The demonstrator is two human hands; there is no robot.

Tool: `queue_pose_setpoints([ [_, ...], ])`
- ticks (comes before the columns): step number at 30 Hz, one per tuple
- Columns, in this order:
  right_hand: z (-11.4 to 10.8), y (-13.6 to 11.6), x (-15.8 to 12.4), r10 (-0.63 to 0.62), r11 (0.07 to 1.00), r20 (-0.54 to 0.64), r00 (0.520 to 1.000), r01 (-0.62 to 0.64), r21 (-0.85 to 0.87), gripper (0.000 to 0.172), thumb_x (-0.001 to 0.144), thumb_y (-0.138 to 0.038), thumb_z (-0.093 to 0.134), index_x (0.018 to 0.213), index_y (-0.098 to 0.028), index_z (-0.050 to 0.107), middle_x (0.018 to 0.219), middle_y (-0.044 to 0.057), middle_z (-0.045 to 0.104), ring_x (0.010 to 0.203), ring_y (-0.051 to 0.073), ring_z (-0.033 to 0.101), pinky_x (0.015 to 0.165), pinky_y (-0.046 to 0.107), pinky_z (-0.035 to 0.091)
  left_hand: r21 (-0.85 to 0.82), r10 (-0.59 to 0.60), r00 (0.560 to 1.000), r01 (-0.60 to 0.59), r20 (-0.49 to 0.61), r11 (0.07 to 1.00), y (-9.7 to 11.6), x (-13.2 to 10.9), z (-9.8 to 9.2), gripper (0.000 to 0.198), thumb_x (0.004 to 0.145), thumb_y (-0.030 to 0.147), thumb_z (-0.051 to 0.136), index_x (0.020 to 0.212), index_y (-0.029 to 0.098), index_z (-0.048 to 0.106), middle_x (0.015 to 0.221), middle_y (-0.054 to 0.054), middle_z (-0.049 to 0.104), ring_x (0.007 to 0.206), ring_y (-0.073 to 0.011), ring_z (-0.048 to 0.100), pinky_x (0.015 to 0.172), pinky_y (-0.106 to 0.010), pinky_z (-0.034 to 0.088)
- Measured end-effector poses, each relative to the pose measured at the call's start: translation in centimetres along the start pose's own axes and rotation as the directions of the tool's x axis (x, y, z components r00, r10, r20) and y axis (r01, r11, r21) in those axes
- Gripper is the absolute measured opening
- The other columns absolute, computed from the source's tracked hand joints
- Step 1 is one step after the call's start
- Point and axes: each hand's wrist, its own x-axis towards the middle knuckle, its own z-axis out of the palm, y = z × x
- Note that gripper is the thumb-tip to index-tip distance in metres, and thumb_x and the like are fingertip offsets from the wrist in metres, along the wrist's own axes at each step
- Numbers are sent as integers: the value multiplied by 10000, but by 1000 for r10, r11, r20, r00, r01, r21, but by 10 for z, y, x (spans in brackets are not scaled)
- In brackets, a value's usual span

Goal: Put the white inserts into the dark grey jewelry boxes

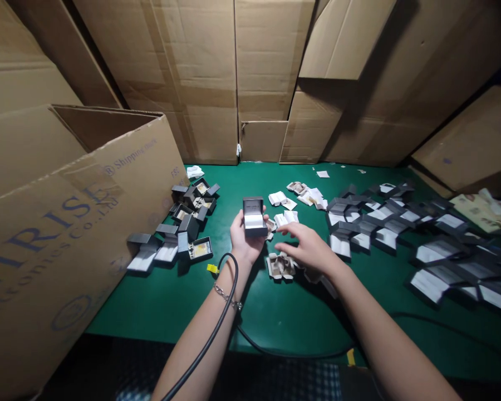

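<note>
In the middle of the view my left hand (pixel 245 238) grips a small dark hinged box (pixel 255 218). Its lid stands up, showing a white lining with faint print inside the lid. To the right, my right hand (pixel 304 245) hovers with fingers apart and nothing visible in them. Below its fingertips lies an unfolded grey-white cardboard insert (pixel 280 266). Just beyond that hand are folded white papers (pixel 286 218). A bracelet (pixel 225 296) and a black cable (pixel 229 289) cross my left wrist.
Many opened dark boxes with white linings (pixel 386 239) spread over the right of the green table (pixel 275 323). More boxes (pixel 192 223), some with metal parts inside, lie left beside a large carton (pixel 79 239). Cardboard walls (pixel 200 72) stand behind. Paper scraps (pixel 311 196) lie farther back.
</note>
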Motion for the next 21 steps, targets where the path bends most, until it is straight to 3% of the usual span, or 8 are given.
queue_pose_setpoints([
  [3,0,-13,-11,-64,974,195,979,104,-202,581,625,-481,791,1135,-254,631,1068,76,653,1023,283,592,889,428,459,-41,-21,1000,21,-11,999,1,-1,0,395,923,329,376,1013,52,643,704,-101,652,583,-155,628,480,-231,498],
  [5,2,-17,-16,-54,971,271,961,114,-210,761,529,-485,846,1210,-257,596,1124,84,634,1060,300,581,907,438,453,-57,-28,1000,28,-13,998,1,-2,1,385,914,320,391,1032,51,639,702,-97,650,579,-153,627,484,-229,499],
  [7,5,-18,-20,-25,969,307,951,99,-226,834,485,-434,872,1243,-251,576,1149,92,623,1086,317,568,929,460,439,-65,-24,1000,23,-19,998,0,-2,1,363,903,308,411,1042,59,635,726,-98,660,591,-154,634,493,-229,502],
  [9,8,-16,-21,12,962,314,949,75,-264,783,510,-352,859,1235,-250,578,1137,93,625,1088,325,560,949,489,418,-68,-18,1000,17,-17,998,0,-2,1,348,890,298,429,1052,67,631,758,-102,671,608,-159,642,504,-236,504],
  [14,12,-12,-20,11,961,324,946,79,-264,464,661,-231,710,1119,-245,634,1024,72,646,1004,280,579,969,510,389,-43,-27,999,25,-35,999,-1,-1,1,391,876,305,388,1048,53,632,744,-116,670,586,-172,636,493,-255,487],
  [21,10,-10,-15,-58,977,277,959,112,-183,575,734,-157,578,1304,-204,520,1016,89,581,940,240,567,810,357,478,-23,-47,999,47,-5,999,-1,-2,1,430,826,319,384,1021,34,641,711,-129,660,584,-189,622,509,-279,487],
])
